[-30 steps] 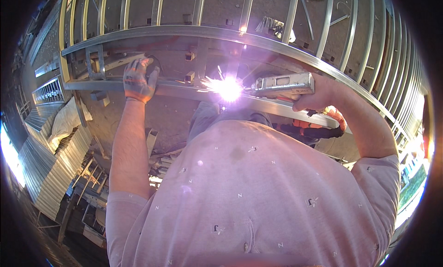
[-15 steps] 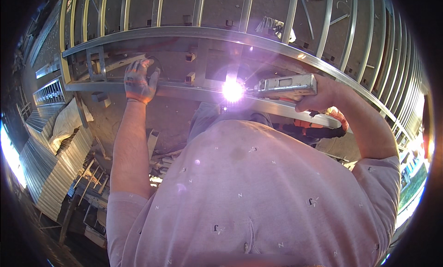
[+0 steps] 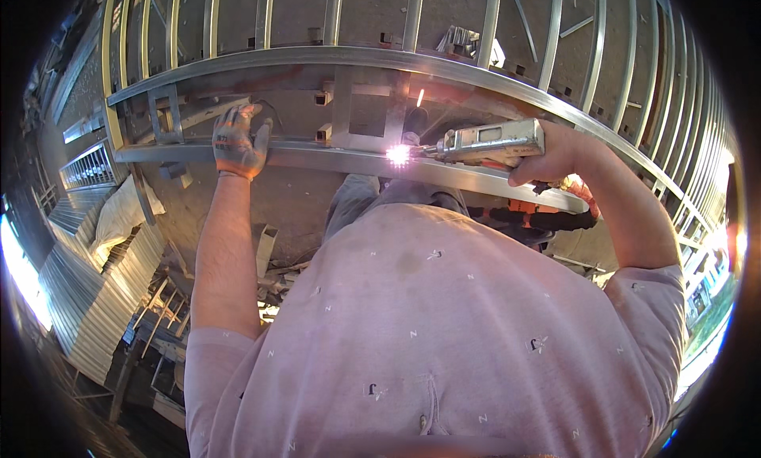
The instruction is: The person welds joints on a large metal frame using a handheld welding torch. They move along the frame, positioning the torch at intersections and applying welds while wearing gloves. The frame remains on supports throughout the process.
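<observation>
My right hand (image 3: 555, 158) is closed round a boxy silver welding gun (image 3: 491, 142), its nozzle pointing left. At its tip a small pinkish-white spark (image 3: 399, 154) burns against the near metal rail (image 3: 317, 154), close to an upright piece of the frame. My left hand (image 3: 240, 141), in a grey and orange work glove, lies over the same rail further left. Its fingers reach past the rail and the thumb stands apart. A dark hose with an orange part (image 3: 539, 219) runs below my right hand.
Beyond the rail a long curved metal bar (image 3: 317, 58) carries several parallel slats (image 3: 412, 18). Scrap metal pieces (image 3: 460, 42) lie on the ground behind them. Corrugated sheets (image 3: 95, 299) and a white sack (image 3: 123, 216) are at the left. My knees (image 3: 353, 196) are close under the rail.
The glare at the gun's tip has shrunk from a large white flare to a small spark. The view has shifted slightly; both hands keep about the same places.
</observation>
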`<action>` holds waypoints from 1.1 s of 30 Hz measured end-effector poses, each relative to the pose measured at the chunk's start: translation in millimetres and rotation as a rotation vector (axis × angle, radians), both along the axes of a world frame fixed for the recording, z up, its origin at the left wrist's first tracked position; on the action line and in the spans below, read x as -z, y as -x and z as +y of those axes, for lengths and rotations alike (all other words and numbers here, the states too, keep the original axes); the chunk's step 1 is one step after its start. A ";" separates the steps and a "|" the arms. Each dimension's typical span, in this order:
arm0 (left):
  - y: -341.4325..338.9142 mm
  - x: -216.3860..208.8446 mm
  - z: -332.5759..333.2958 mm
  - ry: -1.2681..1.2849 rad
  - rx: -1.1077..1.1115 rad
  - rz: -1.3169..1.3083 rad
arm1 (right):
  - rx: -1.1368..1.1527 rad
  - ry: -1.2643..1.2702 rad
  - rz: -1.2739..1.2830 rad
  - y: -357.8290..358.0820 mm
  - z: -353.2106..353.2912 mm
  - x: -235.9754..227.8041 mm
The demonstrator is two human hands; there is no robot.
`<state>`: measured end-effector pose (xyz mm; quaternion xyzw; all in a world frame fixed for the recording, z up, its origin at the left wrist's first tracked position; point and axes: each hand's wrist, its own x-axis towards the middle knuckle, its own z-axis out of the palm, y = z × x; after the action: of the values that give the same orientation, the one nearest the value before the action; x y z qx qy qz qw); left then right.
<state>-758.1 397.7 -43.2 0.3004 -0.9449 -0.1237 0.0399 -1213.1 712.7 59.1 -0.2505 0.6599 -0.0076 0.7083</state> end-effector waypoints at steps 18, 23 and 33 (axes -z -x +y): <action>0.8 4.1 -3.5 -0.035 0.074 0.157 | 0.532 0.606 0.474 -83.8 159.7 -72.5; -0.5 14.3 -5.8 -0.032 0.060 0.203 | 0.810 0.427 0.572 -177.7 213.4 -91.0; 1.5 29.6 -12.0 0.047 0.114 0.218 | 1.391 0.476 0.845 -338.6 310.1 -83.6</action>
<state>-759.7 385.8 -72.8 0.2299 -0.9531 -0.1356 0.1425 -874.5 1022.8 142.7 0.0885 0.8536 -0.4861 0.1648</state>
